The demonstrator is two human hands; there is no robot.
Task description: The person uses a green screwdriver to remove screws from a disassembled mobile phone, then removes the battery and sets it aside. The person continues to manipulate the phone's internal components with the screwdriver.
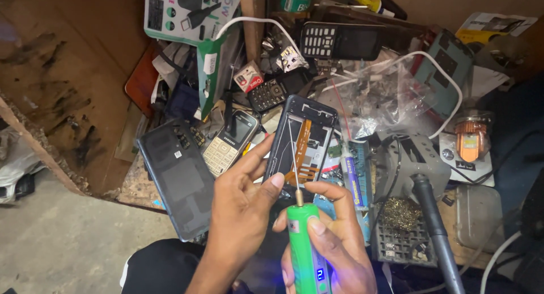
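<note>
My left hand (241, 206) holds an opened smartphone (302, 138) upright by its lower left edge; the phone's back is off, showing a black frame and an orange flex cable. My right hand (334, 243) grips a green electric screwdriver (306, 248) with a lit blue display. Its thin metal bit (293, 158) reaches up into the phone's inside, near the upper left of the frame.
A dark phone back cover (178, 178) leans at the left. Keypad phones (229, 144), cables, plastic bags and a tube (351, 175) litter the bench. A soldering iron stand (405, 226) with brass wool sits at the right. A wooden panel (73, 73) rises at the left.
</note>
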